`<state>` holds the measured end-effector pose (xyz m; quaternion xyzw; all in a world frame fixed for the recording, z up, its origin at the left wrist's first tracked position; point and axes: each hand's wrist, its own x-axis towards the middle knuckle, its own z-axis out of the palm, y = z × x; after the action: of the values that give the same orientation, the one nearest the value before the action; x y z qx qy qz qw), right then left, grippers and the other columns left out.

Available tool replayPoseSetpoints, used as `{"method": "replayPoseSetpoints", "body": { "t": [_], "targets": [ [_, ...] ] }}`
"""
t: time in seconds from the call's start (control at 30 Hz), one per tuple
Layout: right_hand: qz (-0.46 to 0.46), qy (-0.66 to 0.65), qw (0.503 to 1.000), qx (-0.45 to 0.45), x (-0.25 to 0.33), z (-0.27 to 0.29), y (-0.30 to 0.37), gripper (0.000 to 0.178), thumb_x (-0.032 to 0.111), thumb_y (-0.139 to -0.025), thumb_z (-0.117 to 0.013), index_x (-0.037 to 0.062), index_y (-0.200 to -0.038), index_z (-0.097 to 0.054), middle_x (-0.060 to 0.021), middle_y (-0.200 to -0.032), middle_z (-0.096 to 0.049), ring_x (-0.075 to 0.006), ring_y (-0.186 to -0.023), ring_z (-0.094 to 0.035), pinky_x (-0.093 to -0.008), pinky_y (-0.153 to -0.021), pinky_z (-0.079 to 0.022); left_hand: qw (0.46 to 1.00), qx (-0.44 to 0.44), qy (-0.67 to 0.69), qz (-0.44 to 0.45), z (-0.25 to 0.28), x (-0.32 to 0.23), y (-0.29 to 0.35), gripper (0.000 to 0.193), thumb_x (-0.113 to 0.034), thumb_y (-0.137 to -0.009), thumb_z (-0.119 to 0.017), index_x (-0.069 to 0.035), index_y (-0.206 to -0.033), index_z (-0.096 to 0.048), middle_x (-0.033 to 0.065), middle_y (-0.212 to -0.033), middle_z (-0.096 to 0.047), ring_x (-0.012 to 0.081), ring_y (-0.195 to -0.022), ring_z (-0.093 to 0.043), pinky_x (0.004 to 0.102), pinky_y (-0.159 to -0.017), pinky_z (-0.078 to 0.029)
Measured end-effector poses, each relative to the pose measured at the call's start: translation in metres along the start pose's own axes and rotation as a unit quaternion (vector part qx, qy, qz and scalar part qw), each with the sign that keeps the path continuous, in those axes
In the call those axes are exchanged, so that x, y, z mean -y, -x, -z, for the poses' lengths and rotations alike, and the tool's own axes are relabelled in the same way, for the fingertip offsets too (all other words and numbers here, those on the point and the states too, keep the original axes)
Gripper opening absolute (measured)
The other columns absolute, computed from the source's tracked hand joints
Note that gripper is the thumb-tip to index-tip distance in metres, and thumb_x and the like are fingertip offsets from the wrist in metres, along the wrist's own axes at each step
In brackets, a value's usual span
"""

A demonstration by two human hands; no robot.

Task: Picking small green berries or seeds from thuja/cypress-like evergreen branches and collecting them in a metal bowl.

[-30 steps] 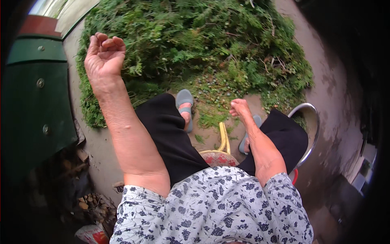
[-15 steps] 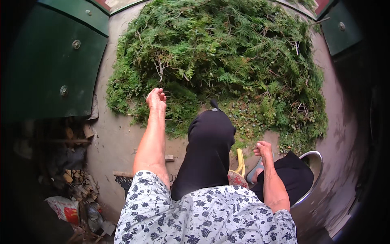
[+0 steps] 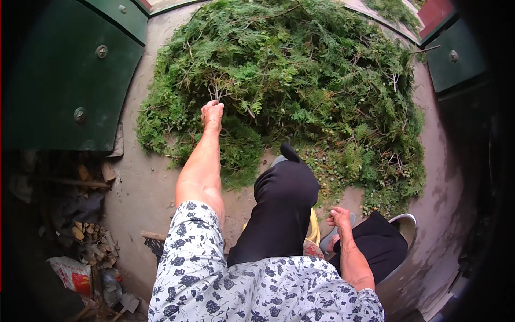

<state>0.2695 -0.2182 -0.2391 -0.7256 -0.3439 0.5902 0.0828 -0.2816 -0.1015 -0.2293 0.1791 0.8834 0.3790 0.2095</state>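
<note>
A big heap of green conifer branches (image 3: pixel 300 91) with small round cones lies on the ground before me. My left hand (image 3: pixel 212 114) reaches out to the heap's near left side, its fingers closed around the bare, forked stem of a conifer branch (image 3: pixel 215 92). The leafy part of that branch merges with the heap. My right hand (image 3: pixel 339 217) hangs near my right knee, apart from the heap, with curled fingers. Whether anything small is inside it is hidden.
A shiny metal basin (image 3: pixel 405 225) stands by my right leg. Yellow tubing of a seat (image 3: pixel 313 231) shows between my legs. Green metal doors (image 3: pixel 64 70) stand at the left, above firewood (image 3: pixel 96 239) and a white-and-red sack (image 3: pixel 72 273).
My left hand has moved forward from just below the bare stem and closed on it. The right hand has shifted slightly left and nearer to me, its fingers still curled.
</note>
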Motion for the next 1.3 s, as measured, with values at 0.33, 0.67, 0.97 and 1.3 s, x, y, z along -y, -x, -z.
{"method": "replayPoseSetpoints", "body": {
  "t": [0.33, 0.67, 0.97, 1.3],
  "targets": [
    [-0.015, 0.034, 0.999, 0.011, -0.014, -0.002, 0.003, 0.019, 0.008, -0.084, -0.053, -0.0043, -0.098, -0.057, -0.0097, -0.071, -0.060, -0.0182, -0.052, -0.060, -0.0267, -0.041, -0.049, 0.951, 0.055, 0.275, 0.127, -0.009, -0.007, -0.016, 0.052, -0.015, -0.068, -0.070, 0.002, -0.114, -0.054, 0.0145, -0.111, -0.058, 0.0241, -0.115, -0.045, 0.0341, -0.097, -0.031],
    [0.000, 0.020, 1.000, -0.002, 0.004, -0.010, 0.002, 0.019, 0.009, -0.084, -0.052, -0.0036, -0.097, -0.058, -0.0091, -0.071, -0.060, -0.0169, -0.052, -0.059, -0.0265, -0.042, -0.049, 0.914, 0.051, 0.399, 0.053, 0.016, -0.029, 0.046, 0.011, -0.015, -0.074, -0.065, -0.004, -0.076, -0.068, 0.0038, -0.086, -0.063, 0.0159, -0.094, -0.049, 0.0322, -0.091, -0.029],
    [0.144, -0.064, 0.987, 0.032, 0.077, -0.012, 0.020, 0.025, 0.012, -0.084, -0.053, -0.0028, -0.104, -0.057, -0.0096, -0.079, -0.061, -0.0164, -0.060, -0.061, -0.0258, -0.049, -0.050, 0.892, 0.135, 0.430, -0.037, 0.058, -0.089, 0.177, 0.030, -0.024, -0.085, -0.060, -0.001, -0.104, -0.060, 0.0027, -0.092, -0.061, 0.0112, -0.088, -0.052, 0.0254, -0.081, -0.038],
    [0.446, -0.198, 0.856, 0.172, 0.243, -0.035, 0.181, 0.031, 0.022, -0.085, -0.058, -0.0021, -0.104, -0.058, -0.0067, -0.091, -0.062, -0.0114, -0.083, -0.055, -0.0250, -0.074, -0.044, 0.794, 0.340, 0.502, -0.048, 0.059, -0.172, 0.356, 0.024, -0.022, -0.086, -0.057, 0.001, -0.091, -0.060, 0.0067, -0.077, -0.062, 0.0126, -0.059, -0.056, 0.0231, -0.055, -0.045]
  ]
}}
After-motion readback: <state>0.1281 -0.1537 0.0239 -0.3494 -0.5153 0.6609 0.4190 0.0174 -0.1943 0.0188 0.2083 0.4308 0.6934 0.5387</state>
